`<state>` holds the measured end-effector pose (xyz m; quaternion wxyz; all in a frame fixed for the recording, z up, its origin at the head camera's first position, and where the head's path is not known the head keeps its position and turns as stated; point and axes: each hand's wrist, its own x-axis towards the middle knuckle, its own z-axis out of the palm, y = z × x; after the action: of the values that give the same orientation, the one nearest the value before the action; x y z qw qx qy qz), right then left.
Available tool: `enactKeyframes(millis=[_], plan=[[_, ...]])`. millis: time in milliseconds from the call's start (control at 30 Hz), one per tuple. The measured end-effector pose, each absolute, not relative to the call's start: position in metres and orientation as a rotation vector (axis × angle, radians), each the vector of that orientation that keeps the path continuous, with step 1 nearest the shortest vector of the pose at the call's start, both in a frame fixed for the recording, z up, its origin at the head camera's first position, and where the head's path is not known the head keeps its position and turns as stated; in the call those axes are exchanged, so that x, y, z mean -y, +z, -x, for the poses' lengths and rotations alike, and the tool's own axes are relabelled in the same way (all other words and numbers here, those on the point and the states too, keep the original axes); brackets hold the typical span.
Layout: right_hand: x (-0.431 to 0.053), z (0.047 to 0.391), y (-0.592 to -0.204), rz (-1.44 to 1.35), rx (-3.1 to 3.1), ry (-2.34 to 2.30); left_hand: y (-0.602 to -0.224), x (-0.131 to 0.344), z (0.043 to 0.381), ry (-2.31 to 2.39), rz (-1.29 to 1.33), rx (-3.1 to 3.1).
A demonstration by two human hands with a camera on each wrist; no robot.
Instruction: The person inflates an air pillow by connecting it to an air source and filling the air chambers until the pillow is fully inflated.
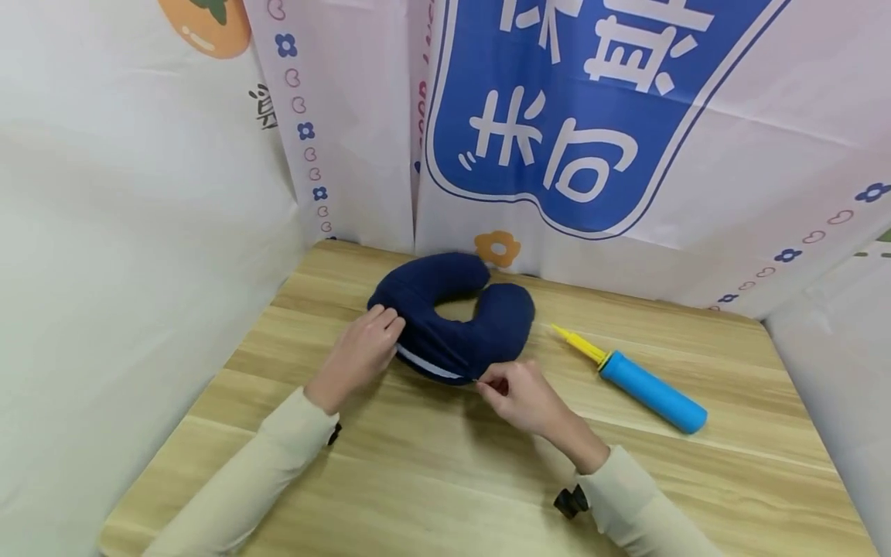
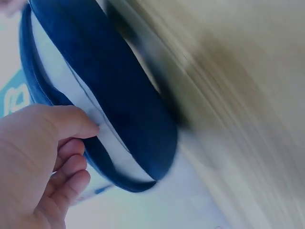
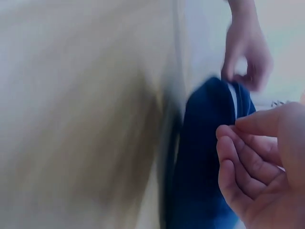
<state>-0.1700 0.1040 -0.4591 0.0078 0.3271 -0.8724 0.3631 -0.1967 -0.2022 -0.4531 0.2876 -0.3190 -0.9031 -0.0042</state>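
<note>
A navy U-shaped neck pillow [image 1: 501, 325] lies on the wooden table, its two ends pointing to the back right. Along its near side the zipper is partly unzipped, and a strip of white inner material [image 1: 428, 363] shows in the gap. My left hand [image 1: 365, 340] pinches the cover at the left end of this opening; in the left wrist view the thumb [image 2: 78, 121] lies over the gap's edge. At the other end, my right hand [image 1: 518, 394] pinches the zipper pull between thumb and forefinger. The fingertips mostly hide the pull.
A blue hand pump [image 1: 654, 391] with a yellow nozzle [image 1: 581, 344] lies on the table [image 1: 390, 495] right of the pillow. Printed white cloth [image 1: 362, 155] hangs behind the table's back edge and along both sides.
</note>
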Motion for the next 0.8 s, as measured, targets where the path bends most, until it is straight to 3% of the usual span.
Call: enactKeyframes(millis=[133,267,467,600,800], plan=[[-0.09,0.168,-0.471,-0.971,2.743,1.176,-0.457,0.203,0.201,-0.041,0.808,2.5],[-0.082,0.163,-0.474,-0.933,2.777,1.212,-0.45,0.197,0.17,-0.223,0.744,2.601],[-0.081,0.161,-0.466,-0.824,2.773,1.158,-0.45,0.155,0.134,-1.06,0.7,2.862],[-0.076,0.158,-0.471,-0.856,2.744,1.059,-0.467,0.134,0.13,-1.514,0.577,2.896],[-0.077,0.158,-0.476,-1.028,2.594,0.678,-0.484,0.117,0.133,-1.625,0.43,2.803]])
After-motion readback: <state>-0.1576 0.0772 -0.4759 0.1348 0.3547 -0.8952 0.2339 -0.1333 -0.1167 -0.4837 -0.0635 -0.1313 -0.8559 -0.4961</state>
